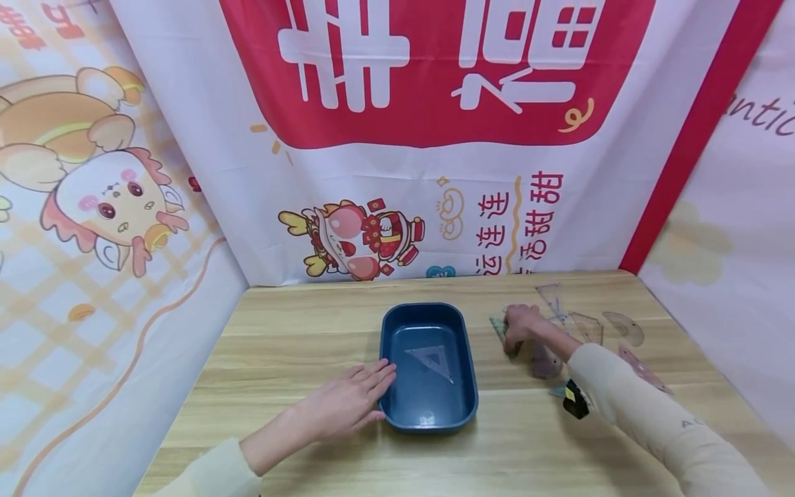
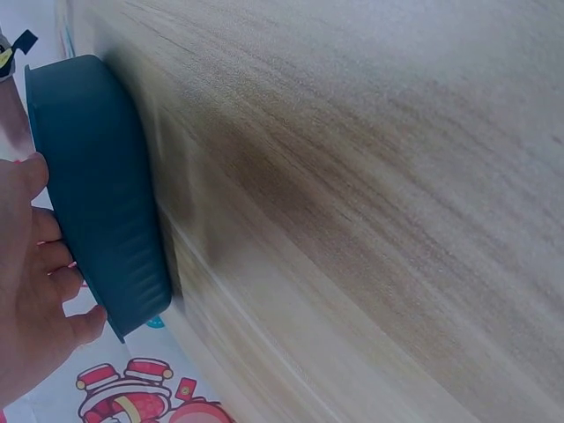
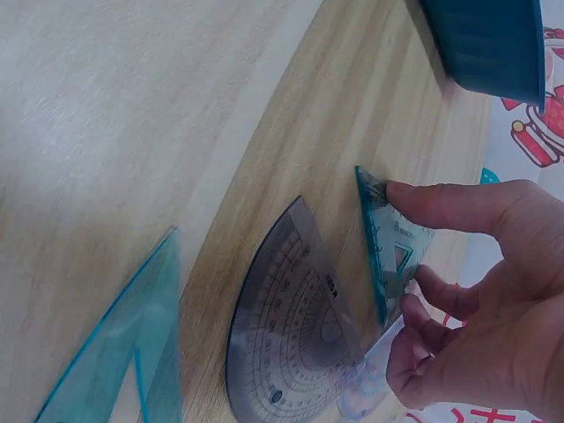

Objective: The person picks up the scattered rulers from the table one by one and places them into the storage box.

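Observation:
My left hand (image 1: 348,400) rests its extended fingers on the left rim of a dark blue rectangular tray (image 1: 470,366). Inside that tray lies a clear set square (image 1: 421,355). To the tray's right, my right hand (image 1: 523,327) pinches a green-tinted set square (image 3: 384,231) between thumb and fingers; it stands tilted in the right wrist view. Close by are a greyish see-through protractor (image 3: 278,326) and a teal set square (image 3: 160,308). Another clear piece, partly behind the fingers, is too hidden to identify.
Farther right on the wooden table (image 1: 279,345) lie a clear triangle (image 1: 546,291), another set square (image 1: 579,319), a clear protractor (image 1: 624,327) and a pinkish piece (image 1: 646,369). A black device (image 1: 575,402) sits at the right wrist. Printed cloth walls (image 1: 397,159) enclose the table.

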Demonstrator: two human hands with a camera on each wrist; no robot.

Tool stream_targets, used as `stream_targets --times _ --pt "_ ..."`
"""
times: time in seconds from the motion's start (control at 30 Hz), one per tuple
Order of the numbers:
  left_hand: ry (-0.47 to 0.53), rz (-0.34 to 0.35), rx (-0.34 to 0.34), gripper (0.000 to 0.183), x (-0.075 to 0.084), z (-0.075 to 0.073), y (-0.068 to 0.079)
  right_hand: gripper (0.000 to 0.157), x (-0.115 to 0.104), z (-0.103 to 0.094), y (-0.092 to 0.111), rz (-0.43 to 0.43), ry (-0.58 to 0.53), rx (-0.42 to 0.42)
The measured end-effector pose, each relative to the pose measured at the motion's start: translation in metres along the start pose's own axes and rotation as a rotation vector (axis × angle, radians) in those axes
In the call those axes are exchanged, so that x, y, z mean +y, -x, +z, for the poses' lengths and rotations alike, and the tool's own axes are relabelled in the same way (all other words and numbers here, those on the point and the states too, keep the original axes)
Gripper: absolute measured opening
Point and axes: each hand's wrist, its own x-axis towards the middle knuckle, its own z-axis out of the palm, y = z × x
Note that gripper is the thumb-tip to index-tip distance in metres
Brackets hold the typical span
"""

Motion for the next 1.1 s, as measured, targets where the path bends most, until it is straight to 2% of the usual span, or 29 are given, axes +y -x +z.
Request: stream_targets --times 0.17,0.33,0.57,0.73,0.93,1.1 --pt "-0.005 -0.001 0.006 0.063 0.001 0.000 0.000 0.059 -0.002 -0.001 0.003 0.012 -0.060 0.005" --pt "0.001 -0.006 -0.004 0.063 0.001 -0.001 0.000 0.056 0.000 -0.001 0.005 0.016 -0.133 0.008" --pt "-0.007 -0.005 -0.010 0.063 0.001 -0.002 0.000 0.032 0.006 0.002 0.008 -0.017 -0.188 0.080" --pt "-0.002 -0.006 -0.016 0.063 0.002 -0.002 0.001 0.015 0.010 0.004 0.008 -0.002 -0.247 0.087" --pt "0.015 -0.013 -0.028 0.063 0.002 -0.002 0.001 0.008 0.013 0.001 0.010 0.026 -0.284 0.074" --pt "0.026 -0.017 -0.042 0.063 0.001 -0.004 0.000 0.006 0.012 -0.006 0.020 0.027 -0.320 0.099"
